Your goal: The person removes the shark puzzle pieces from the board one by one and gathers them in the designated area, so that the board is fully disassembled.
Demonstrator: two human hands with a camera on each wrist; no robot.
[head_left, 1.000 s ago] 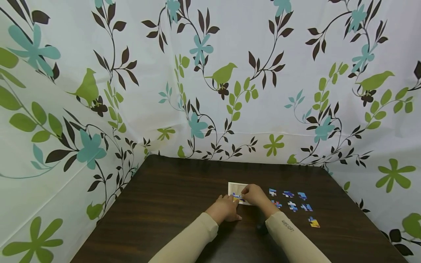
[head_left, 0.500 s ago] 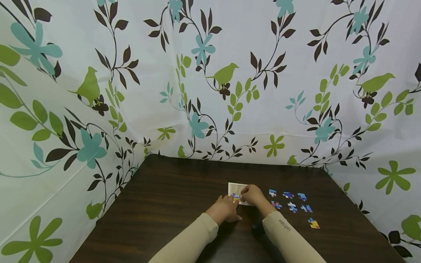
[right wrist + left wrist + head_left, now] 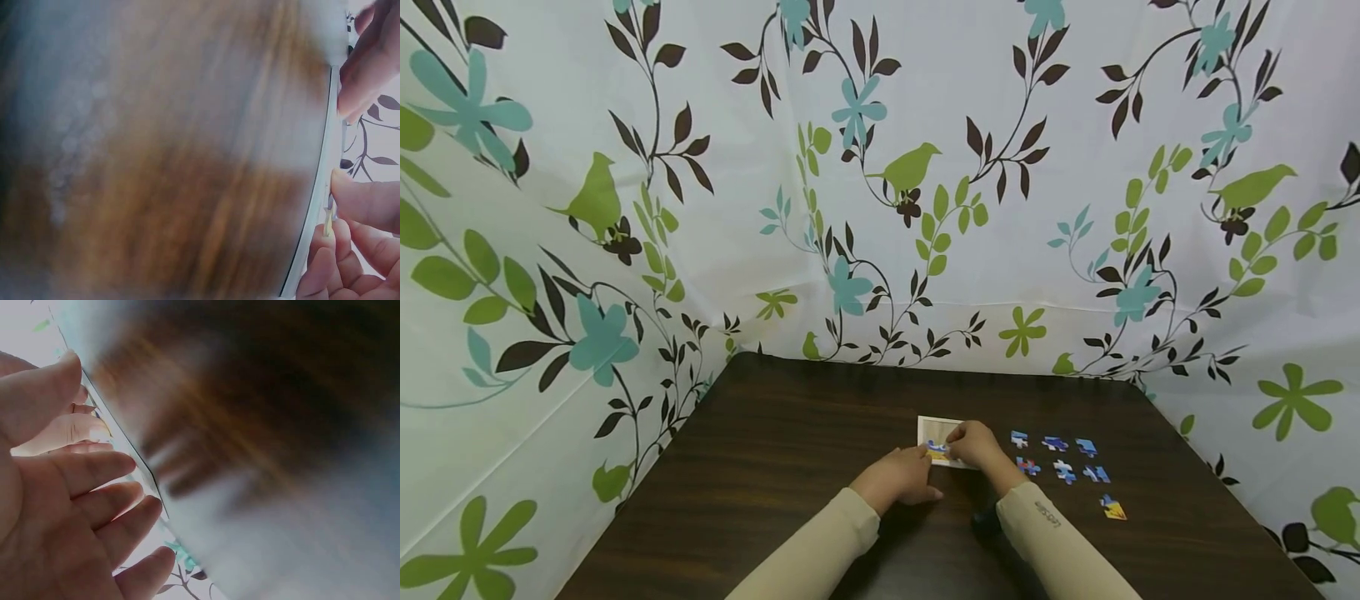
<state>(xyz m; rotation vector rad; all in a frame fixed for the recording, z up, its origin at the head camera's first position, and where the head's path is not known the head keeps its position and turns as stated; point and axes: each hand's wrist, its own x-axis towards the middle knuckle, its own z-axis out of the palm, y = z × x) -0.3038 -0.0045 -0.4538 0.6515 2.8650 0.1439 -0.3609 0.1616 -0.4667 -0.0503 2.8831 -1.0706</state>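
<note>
A pale wooden puzzle tray (image 3: 933, 427) lies on the dark table, with blue and yellow jigsaw pieces (image 3: 936, 451) along its near left part. My right hand (image 3: 979, 445) is over the tray's right part. In the right wrist view, thumb and fingers pinch a jigsaw piece (image 3: 329, 222), seen edge-on with a yellowish side, close at the tray rim (image 3: 320, 169). My left hand (image 3: 895, 477) rests at the tray's near left corner, its fingertips at the rim. Its fingers (image 3: 106, 503) are extended and spread in the left wrist view. The right hand hides the tray's right side.
Several loose jigsaw pieces (image 3: 1064, 472) lie spread out right of the tray. One yellow and blue piece (image 3: 1112, 507) lies nearer the front. The brown wood-grain table (image 3: 790, 442) meets a patterned curtain (image 3: 880, 250) at its back and sides.
My left hand has drawn back slightly to the left and down, uncovering more of the laid pieces. The right hand stays over the tray, shifted only slightly.
</note>
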